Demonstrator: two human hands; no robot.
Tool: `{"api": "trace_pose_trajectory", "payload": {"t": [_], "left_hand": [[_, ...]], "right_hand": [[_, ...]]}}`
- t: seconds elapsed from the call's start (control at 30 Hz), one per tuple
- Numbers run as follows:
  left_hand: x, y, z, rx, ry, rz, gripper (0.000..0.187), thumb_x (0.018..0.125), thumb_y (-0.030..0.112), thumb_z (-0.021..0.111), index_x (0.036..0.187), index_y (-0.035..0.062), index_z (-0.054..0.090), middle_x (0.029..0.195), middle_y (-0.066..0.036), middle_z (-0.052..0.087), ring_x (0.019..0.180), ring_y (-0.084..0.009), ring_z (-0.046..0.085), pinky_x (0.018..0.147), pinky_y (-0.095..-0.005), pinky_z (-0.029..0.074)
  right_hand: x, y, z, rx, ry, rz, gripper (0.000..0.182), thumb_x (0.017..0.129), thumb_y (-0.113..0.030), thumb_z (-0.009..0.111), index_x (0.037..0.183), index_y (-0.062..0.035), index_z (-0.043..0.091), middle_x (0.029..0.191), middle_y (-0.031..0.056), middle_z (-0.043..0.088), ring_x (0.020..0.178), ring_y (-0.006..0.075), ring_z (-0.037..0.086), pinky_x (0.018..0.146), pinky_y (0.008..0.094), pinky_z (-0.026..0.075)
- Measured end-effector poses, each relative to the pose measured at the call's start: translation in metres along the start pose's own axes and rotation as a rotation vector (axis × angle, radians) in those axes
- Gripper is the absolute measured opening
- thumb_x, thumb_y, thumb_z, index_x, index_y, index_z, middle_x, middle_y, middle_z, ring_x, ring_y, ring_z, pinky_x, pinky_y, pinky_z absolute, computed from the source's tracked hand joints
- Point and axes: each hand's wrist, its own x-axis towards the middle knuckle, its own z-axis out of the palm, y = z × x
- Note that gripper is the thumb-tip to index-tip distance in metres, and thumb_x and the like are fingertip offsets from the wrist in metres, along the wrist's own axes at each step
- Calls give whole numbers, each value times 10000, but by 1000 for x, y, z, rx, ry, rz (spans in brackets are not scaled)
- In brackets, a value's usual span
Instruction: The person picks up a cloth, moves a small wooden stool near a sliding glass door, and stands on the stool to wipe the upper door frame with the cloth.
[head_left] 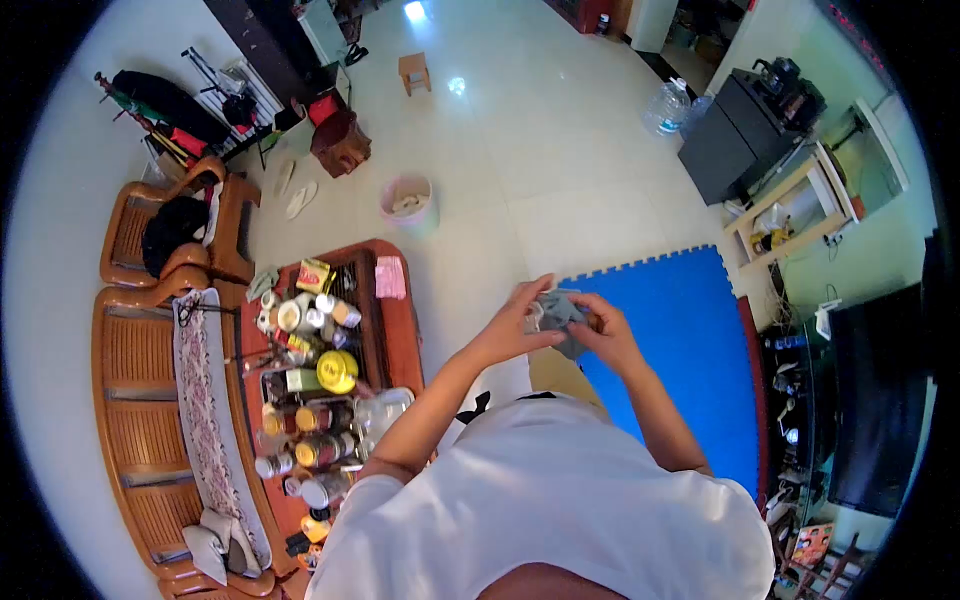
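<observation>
Out in front of my chest, above the blue mat (690,340), a crumpled grey cloth (557,312) sits bunched, no clear long axis. My left hand (518,328) and right hand (605,330) both pinch its edges.

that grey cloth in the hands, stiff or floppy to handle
Probably floppy: the grey cloth bunches and creases between the left hand and right hand. Likely light, since fingertips alone seem to hold it up.

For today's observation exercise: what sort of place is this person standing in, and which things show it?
Most likely a home living room: a wooden sofa, a cluttered coffee table, and a blue play mat on the tiled floor.
</observation>
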Motion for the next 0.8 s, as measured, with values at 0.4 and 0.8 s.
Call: {"api": "trace_pose_trajectory", "payload": {"t": [0.4, 0.8], "left_hand": [[289, -117, -157, -348, -52, -387, 244, 837, 136, 634, 1046, 21, 579, 931, -28, 618, 839, -99, 558, 764, -251, 451], [543, -217, -355, -650, 311, -231, 214, 774, 63, 679, 964, 44, 582, 895, 9, 586, 826, -69, 526, 755, -227, 431]], "right_hand": [[369, -68, -89, -344, -32, -197, 261, 845, -78, 575, 1100, -84, 629, 904, 54, 635, 808, 130, 582, 753, 271, 475], [779, -145, -63, -37, -227, -141, 301, 826, -4, 546, 1104, -86, 628, 941, -2, 609, 726, 68, 513, 681, 220, 453]]}}
